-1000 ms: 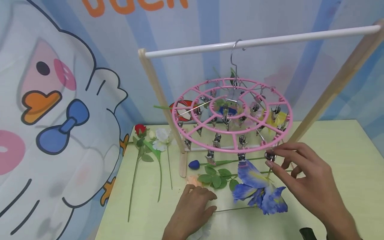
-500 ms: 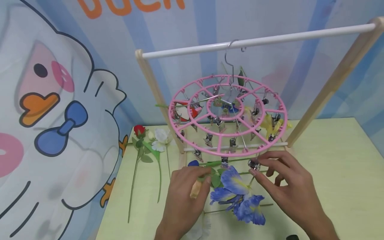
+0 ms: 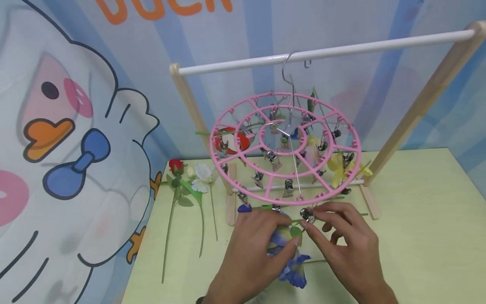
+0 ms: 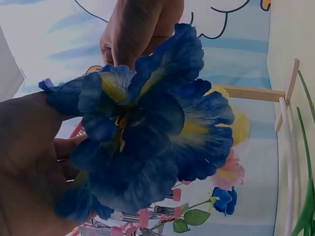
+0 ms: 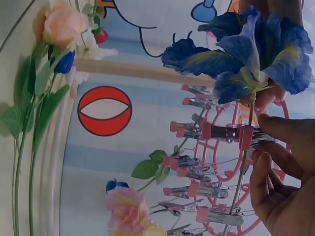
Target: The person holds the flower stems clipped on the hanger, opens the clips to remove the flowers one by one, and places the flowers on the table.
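Observation:
My right hand [image 3: 345, 240] pinches a metal clip [image 3: 307, 214] below the near edge of the pink round clip hanger [image 3: 268, 190]. In the right wrist view, the clip's pink tips [image 5: 246, 137] sit across the thin stem [image 5: 243, 167] of a blue artificial iris [image 5: 241, 54]. The bloom points toward the near side and hangs over the table. My left hand [image 3: 256, 253] is at the iris, bent over its petals, with a gap between thumb and forefinger. In the left wrist view, the iris [image 4: 147, 128] hides most of its fingers [image 4: 66, 147].
A white rod on wooden posts [image 3: 429, 101] bears the hanger's hook. Pink [image 5: 128, 211] and yellow flowers [image 3: 338, 166] hang from other clips. On the table lie a red rose [image 3: 176, 164], white flowers [image 3: 203, 177] and, under the hanger, a peach rose [image 5: 64, 24] and blue bud [image 3: 244, 208].
My right hand has moved left with the clip and iris, and the hanger has turned with it. My left hand has come up from the table to the iris.

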### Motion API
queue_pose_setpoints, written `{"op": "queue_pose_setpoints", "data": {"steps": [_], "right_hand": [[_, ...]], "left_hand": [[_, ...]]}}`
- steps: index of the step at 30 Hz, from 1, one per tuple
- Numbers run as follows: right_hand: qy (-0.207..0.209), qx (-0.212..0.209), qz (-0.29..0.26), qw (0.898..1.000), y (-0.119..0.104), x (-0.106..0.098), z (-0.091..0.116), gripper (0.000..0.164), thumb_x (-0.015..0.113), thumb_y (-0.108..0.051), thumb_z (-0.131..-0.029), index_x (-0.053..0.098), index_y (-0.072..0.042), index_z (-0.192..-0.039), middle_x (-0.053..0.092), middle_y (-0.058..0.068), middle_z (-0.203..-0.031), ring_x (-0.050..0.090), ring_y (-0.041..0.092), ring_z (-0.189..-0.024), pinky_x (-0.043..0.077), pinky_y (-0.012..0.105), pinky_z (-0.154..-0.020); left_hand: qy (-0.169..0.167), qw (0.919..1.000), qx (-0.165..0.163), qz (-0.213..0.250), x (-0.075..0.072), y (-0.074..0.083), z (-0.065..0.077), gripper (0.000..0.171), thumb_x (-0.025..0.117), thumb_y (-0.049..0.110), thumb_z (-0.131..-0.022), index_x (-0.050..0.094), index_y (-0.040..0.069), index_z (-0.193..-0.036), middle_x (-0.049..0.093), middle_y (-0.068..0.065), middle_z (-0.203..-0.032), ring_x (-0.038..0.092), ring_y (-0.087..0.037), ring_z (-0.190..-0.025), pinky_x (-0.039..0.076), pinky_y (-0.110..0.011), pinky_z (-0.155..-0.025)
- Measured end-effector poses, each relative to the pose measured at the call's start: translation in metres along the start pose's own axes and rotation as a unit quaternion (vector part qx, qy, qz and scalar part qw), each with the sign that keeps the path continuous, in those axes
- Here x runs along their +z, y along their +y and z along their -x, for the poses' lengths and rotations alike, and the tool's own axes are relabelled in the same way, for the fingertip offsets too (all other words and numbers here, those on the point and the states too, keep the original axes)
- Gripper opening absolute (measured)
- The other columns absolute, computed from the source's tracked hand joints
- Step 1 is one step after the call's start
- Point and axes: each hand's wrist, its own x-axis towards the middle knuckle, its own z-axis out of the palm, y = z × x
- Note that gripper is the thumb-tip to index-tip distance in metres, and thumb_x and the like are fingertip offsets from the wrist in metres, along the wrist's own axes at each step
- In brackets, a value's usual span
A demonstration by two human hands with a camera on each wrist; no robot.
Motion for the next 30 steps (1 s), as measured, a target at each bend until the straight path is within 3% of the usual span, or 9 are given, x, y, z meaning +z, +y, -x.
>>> {"op": "queue_pose_setpoints", "data": {"steps": [7, 14, 20, 26, 30], "right_hand": [[0.017, 0.0, -0.006, 1.0, -0.005, 0.008, 0.002, 0.029, 0.093, 0.0, -0.076, 0.081, -0.007, -0.102, 0.07, 0.004, -0.11, 0.059, 0.003, -0.075, 0.048, 0.011, -0.057], [0.043, -0.005, -0.008, 0.999, -0.007, 0.012, 0.002, 0.032, 0.093, 0.001, -0.074, 0.082, -0.006, -0.103, 0.071, 0.005, -0.109, 0.058, 0.004, -0.075, 0.047, 0.01, -0.057], [0.054, -0.005, -0.004, 0.999, -0.007, 0.013, 0.001, 0.032, 0.094, 0.001, -0.074, 0.082, -0.005, -0.103, 0.071, 0.006, -0.109, 0.059, 0.005, -0.076, 0.048, 0.011, -0.057], [0.053, -0.01, 0.001, 0.999, -0.005, 0.01, 0.001, 0.037, 0.094, 0.001, -0.072, 0.082, -0.005, -0.106, 0.07, 0.008, -0.112, 0.06, 0.006, -0.076, 0.048, 0.011, -0.056], [0.052, -0.021, 0.002, 0.998, -0.002, 0.006, -0.002, 0.035, 0.093, -0.011, -0.08, 0.082, -0.008, -0.113, 0.07, 0.009, -0.117, 0.059, 0.006, -0.078, 0.048, 0.011, -0.055]], "left_hand": [[-0.021, 0.9989, -0.003, -0.041, 0.001, 0.0, -0.005, 0.016, 0.084, 0.029, -0.089, 0.077, 0.025, -0.103, 0.076, 0.013, -0.102, 0.068, -0.009, -0.104, 0.046, -0.034, -0.09], [-0.028, 0.9951, -0.006, -0.094, 0.002, 0.003, -0.011, 0.014, 0.086, 0.038, -0.089, 0.081, 0.029, -0.098, 0.078, 0.015, -0.096, 0.068, -0.008, -0.099, 0.044, -0.035, -0.09], [-0.018, 0.9948, -0.003, -0.1, 0.008, 0.005, -0.018, 0.004, 0.084, 0.028, -0.091, 0.081, 0.028, -0.088, 0.079, 0.015, -0.091, 0.07, -0.009, -0.092, 0.045, -0.034, -0.085], [-0.012, 0.9952, -0.003, -0.097, 0.012, 0.005, -0.022, 0.006, 0.082, 0.021, -0.091, 0.082, 0.026, -0.088, 0.08, 0.014, -0.09, 0.07, -0.009, -0.091, 0.045, -0.034, -0.087], [-0.012, 0.9951, 0.001, -0.098, 0.012, 0.005, -0.024, 0.007, 0.082, 0.019, -0.091, 0.083, 0.026, -0.09, 0.08, 0.014, -0.09, 0.07, -0.009, -0.092, 0.046, -0.035, -0.09]]}}
